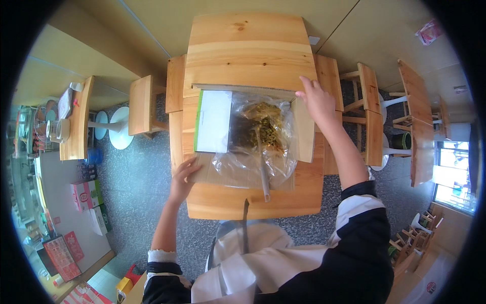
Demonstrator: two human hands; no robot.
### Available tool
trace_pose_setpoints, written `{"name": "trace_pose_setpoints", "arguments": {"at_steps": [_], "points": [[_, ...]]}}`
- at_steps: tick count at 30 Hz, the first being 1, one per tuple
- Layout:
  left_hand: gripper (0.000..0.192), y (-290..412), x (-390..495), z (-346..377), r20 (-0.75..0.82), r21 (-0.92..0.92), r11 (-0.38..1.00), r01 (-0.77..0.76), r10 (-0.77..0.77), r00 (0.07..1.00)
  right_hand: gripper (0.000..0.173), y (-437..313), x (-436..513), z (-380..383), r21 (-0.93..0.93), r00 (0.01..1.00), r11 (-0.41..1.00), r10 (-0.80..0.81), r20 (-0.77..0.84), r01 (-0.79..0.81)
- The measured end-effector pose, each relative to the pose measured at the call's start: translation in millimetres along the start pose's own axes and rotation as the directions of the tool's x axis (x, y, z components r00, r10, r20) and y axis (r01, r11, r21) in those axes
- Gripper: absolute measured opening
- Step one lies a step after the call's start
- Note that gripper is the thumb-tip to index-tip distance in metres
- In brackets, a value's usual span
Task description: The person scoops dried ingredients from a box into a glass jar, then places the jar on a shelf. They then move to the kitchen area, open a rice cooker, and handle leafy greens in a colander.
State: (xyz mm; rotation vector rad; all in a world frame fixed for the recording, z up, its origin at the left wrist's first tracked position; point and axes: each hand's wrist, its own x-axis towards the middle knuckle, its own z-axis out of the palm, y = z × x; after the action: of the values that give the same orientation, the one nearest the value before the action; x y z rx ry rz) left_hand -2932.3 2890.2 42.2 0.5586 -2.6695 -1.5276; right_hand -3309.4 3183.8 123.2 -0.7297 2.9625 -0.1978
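An opened cardboard box (212, 171) rests on the wooden table, its flaps folded out. A clear plastic bag (281, 163) lines it and holds a dark green and yellowish chopped food (267, 127), perhaps pickled vegetables. From that food a long-handled utensil (262, 167) slants toward me over the front flap; its head is buried. My left hand (183, 178) has its fingers on the left end of the front flap, gripping the edge. Beside the box's far right corner, my right hand (318, 102) has its fingers apart, thumb near the rear flap's end. A white panel with a green edge (214, 121) covers the box's left part.
The wooden table (250, 45) has benches (176, 83) along its sides. Stools (367, 85) and another table (420, 125) stand right. At left are a stool (140, 104), a small table with containers (76, 133), and cartons (86, 195) on the floor.
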Motion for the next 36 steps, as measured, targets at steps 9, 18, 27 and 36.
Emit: {"name": "trace_pose_setpoints", "arguments": {"at_steps": [9, 18, 27, 36], "points": [[0.056, 1, 2, -3, -0.002, 0.031, 0.999, 0.020, -0.020, 1.000, 0.045, 8, 50, 39, 0.805, 0.933, 0.509, 0.329, 0.146, -0.305], [0.050, 7, 8, -11, -0.043, -0.052, 0.998, -0.019, 0.016, 0.999, 0.069, -21, -34, 128, 0.736, 0.925, 0.601, -0.017, -0.379, 0.313], [0.033, -4, 66, 2, -0.217, -0.160, 0.960, 0.230, -0.261, 0.941, 0.027, -12, -44, 141, 0.864, 0.977, 0.498, -0.135, 0.164, -0.076], [0.078, -41, 135, 37, -0.375, -0.199, 0.881, 0.429, -0.473, 0.797, 0.034, 34, -30, 100, 0.977, 0.938, 0.087, 0.309, 0.158, -0.194]]}}
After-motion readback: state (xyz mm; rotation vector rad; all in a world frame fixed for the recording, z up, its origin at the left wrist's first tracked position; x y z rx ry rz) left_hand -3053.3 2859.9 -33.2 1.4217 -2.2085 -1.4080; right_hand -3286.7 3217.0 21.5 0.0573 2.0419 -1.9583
